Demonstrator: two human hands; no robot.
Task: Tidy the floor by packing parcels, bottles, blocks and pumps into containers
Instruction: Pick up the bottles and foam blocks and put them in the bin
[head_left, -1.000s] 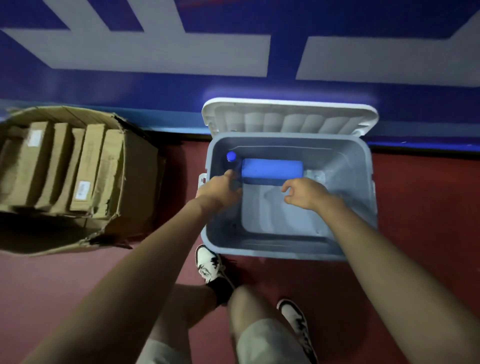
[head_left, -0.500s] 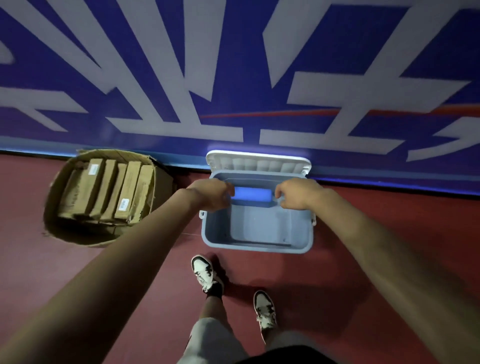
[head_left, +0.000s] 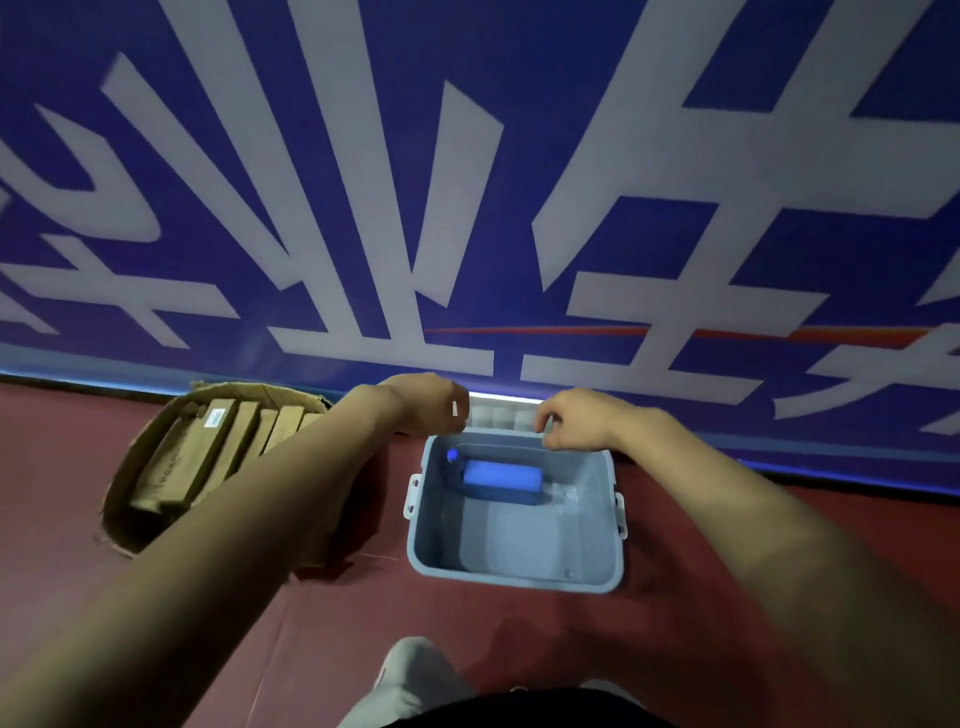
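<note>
Two-handed hover over the far edge of the grey bin (head_left: 514, 578): left hand (head_left: 427, 410) and right hand (head_left: 577, 422) loosely curled, gripping nothing, apart from each other, in front of the upright lid (head_left: 501, 415); cannot tell whether touching it. Down in the bin, against the far wall, lying on its side: blue bottle (head_left: 501, 480), cap (head_left: 453, 456) to the left. Left of the bin on the red floor (head_left: 467, 616), apart from it: cardboard box (head_left: 117, 499) packed with brown parcels (head_left: 223, 452) on edge. Behind, blue wall (head_left: 545, 78) with white lettering.
</note>
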